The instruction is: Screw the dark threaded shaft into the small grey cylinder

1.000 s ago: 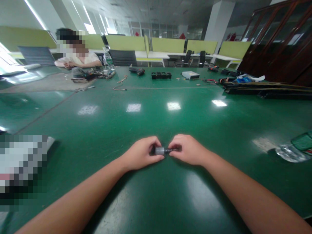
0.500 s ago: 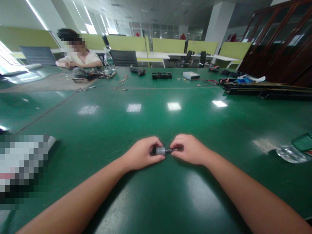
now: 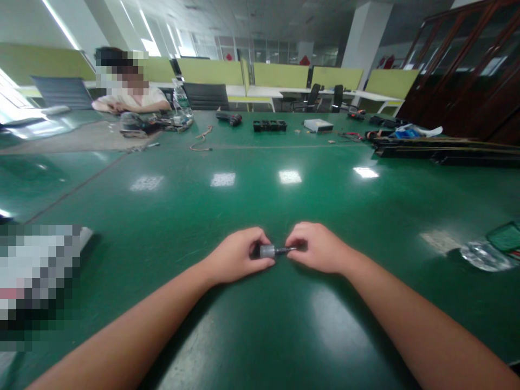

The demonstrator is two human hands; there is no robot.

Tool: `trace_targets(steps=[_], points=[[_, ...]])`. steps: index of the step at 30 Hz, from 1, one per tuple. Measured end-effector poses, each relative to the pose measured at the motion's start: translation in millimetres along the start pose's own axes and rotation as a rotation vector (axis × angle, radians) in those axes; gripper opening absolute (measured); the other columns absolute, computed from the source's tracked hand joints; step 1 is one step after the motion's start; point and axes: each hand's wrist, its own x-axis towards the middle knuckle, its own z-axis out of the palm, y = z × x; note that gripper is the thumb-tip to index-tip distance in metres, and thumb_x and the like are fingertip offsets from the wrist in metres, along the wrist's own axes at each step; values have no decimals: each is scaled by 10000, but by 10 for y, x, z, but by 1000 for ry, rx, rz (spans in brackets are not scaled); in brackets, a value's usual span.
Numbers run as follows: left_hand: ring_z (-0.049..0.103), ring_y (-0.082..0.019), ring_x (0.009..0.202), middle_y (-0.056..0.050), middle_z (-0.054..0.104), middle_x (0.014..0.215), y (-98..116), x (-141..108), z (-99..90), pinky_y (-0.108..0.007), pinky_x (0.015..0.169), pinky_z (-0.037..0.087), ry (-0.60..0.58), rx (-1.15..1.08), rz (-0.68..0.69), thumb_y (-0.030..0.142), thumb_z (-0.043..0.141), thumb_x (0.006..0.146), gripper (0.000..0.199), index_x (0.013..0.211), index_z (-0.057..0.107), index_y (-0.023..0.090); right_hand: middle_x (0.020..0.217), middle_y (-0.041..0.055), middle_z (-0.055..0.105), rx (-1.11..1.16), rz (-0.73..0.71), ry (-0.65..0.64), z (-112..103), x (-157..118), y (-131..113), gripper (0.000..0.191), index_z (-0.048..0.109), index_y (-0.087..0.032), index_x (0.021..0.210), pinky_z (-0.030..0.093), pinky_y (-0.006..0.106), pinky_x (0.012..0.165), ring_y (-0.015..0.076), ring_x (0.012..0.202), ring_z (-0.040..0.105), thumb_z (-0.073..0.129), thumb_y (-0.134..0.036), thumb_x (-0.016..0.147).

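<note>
Between my hands, low over the green table (image 3: 252,200), lies a small grey cylinder (image 3: 267,251) with a thin dark shaft (image 3: 281,251) pointing right; its exact kind I cannot make out. My left hand (image 3: 239,254) is closed around the cylinder, thumb below and fingers above, covering its left end. At the shaft's right end, my right hand (image 3: 316,246) pinches the thin tip between thumb and fingers. That tip is partly hidden by the fingers.
A blurred-out flat object (image 3: 36,271) lies at left. Clear plastic packaging (image 3: 485,255) is at right. Along the far side are a black part (image 3: 270,125), a silver box (image 3: 318,126), a bottle (image 3: 182,100) and long dark strips (image 3: 447,149). Another person (image 3: 130,97) sits far left.
My right hand has shifted very slightly to the right along the shaft, showing a little more of it. My left hand and the cylinder are almost still.
</note>
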Motion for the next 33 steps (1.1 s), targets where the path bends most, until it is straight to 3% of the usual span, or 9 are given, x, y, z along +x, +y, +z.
trace_targets(steps=[33], points=[[538,-144,668,21,609,770,1,-8,-3,-241,605,368,1,-10,-8,394,721,791,246,935,645,210,804,11,663,9,91,-42,-137,-51,80,82,736,-191,850,414,243,656,127,724,576,737,-179,769]])
